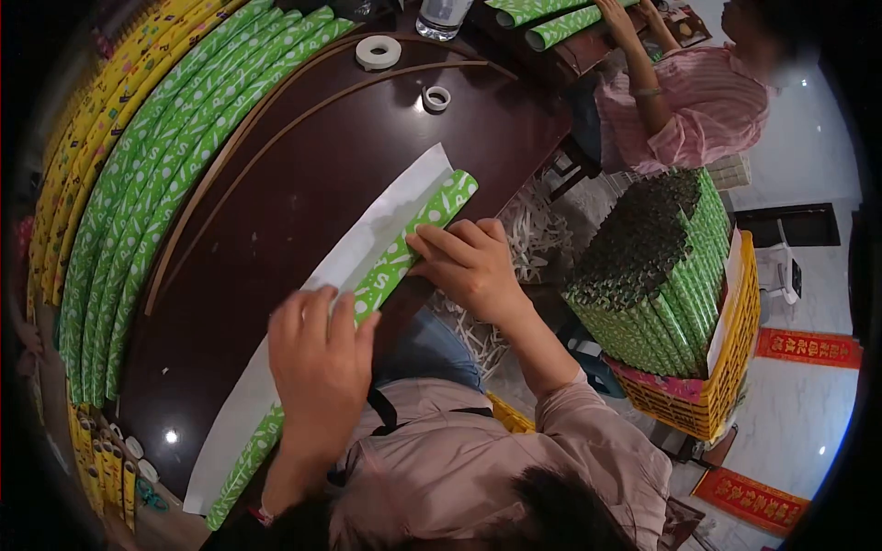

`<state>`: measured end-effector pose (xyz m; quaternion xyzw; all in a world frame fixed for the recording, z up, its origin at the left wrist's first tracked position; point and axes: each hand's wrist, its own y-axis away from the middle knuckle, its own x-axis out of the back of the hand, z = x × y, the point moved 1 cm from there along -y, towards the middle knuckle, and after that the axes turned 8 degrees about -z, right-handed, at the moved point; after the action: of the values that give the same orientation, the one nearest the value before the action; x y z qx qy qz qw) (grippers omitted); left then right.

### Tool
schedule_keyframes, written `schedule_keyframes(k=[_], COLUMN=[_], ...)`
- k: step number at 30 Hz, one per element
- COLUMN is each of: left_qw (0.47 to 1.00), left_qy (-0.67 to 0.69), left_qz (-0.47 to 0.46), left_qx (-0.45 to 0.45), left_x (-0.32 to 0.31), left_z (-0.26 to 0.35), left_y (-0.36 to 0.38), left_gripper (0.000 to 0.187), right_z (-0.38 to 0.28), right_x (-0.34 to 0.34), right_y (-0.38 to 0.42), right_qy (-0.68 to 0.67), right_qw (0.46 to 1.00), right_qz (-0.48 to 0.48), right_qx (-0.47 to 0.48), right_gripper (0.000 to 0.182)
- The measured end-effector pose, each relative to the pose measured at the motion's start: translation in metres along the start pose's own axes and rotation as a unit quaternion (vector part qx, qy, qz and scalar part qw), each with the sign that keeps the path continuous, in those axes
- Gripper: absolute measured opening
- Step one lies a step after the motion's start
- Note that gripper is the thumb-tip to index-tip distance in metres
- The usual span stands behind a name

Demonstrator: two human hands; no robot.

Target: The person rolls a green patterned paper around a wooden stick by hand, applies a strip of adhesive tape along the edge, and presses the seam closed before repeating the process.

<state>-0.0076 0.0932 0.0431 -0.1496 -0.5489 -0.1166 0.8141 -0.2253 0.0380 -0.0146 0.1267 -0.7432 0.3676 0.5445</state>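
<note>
A green roll of patterned paper [381,275] lies diagonally near the edge of the dark table [276,202], with white paper [243,413] spread out along its far side. My right hand [473,266] grips the roll's upper part, fingertips on top and thumb below. My left hand [322,367] rests over the middle of the roll, its fingers apart and slightly blurred. The roll's lower end shows beyond my left wrist.
Two white tape rolls [378,53] [436,98] and thin brown strips lie on the table. Green rolls [156,184] and yellow rolls [73,165] line the left. A co-worker [689,110] handles green rolls at upper right. A yellow crate [726,367] of rolls stands right.
</note>
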Motion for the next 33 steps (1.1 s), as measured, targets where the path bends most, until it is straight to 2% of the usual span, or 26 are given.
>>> schedule_keyframes(k=[2,4,6,8,9,11,13,15,16,20,23,25,29,33], left_qw=[0.998,0.996,0.996,0.996,0.996,0.995,0.995,0.994,0.994,0.993,0.993,0.993,0.993,0.993], left_qy=[-0.026,-0.065,-0.029,-0.034,-0.039,-0.044,-0.055,-0.062,-0.068,-0.078,-0.074,-0.078,-0.081,-0.073], left_qz=[-0.029,-0.03,-0.02,-0.009,-0.002,0.01,0.023,0.026,0.025,0.026,0.026,0.024,0.021,0.019], left_qx=[0.046,0.05,0.087,0.083,0.086,0.09,0.082,0.083,0.084,0.088,0.088,0.085,0.087,0.085], left_x=[-0.012,-0.027,-0.035,-0.043,-0.044,-0.048,-0.051,-0.052,-0.053,-0.054,-0.054,-0.053,-0.053,-0.052], left_z=[0.003,-0.005,-0.012,-0.016,-0.014,-0.013,-0.014,-0.015,-0.015,-0.013,-0.014,-0.014,-0.013,-0.013], left_y=[0.024,0.051,0.069,0.075,0.076,0.077,0.078,0.08,0.08,0.08,0.08,0.08,0.08,0.079], left_gripper=[0.039,0.045,0.049,0.048,0.047,0.047,0.046,0.046,0.046,0.047,0.046,0.046,0.047,0.05], right_z=[0.0,0.001,0.001,0.014,0.027,0.064,0.102,0.118,0.119,0.111,0.114,0.118,0.118,0.107], right_x=[0.002,0.002,0.006,0.022,0.024,0.008,-0.001,-0.004,0.0,0.003,-0.01,-0.016,-0.019,-0.017], right_y=[-0.001,-0.001,-0.004,-0.014,-0.017,-0.023,-0.036,-0.051,-0.057,-0.073,-0.074,-0.073,-0.072,-0.072], right_qy=[-0.011,-0.02,-0.035,-0.156,-0.214,-0.43,-0.382,-0.515,-0.522,-0.474,-0.504,-0.543,-0.553,-0.513], right_qw=[1.0,1.0,0.999,0.985,0.975,0.873,0.889,0.805,0.788,0.797,0.779,0.767,0.765,0.806], right_qz=[-0.028,-0.021,-0.017,-0.063,-0.037,0.022,-0.008,-0.13,-0.178,-0.226,-0.198,-0.147,-0.132,-0.082], right_qx=[-0.001,-0.01,-0.02,-0.023,-0.054,-0.229,-0.252,-0.265,-0.276,-0.299,-0.315,-0.309,-0.303,-0.283], right_gripper=[0.04,0.038,0.036,0.035,0.035,0.035,0.037,0.044,0.05,0.05,0.047,0.047,0.048,0.046])
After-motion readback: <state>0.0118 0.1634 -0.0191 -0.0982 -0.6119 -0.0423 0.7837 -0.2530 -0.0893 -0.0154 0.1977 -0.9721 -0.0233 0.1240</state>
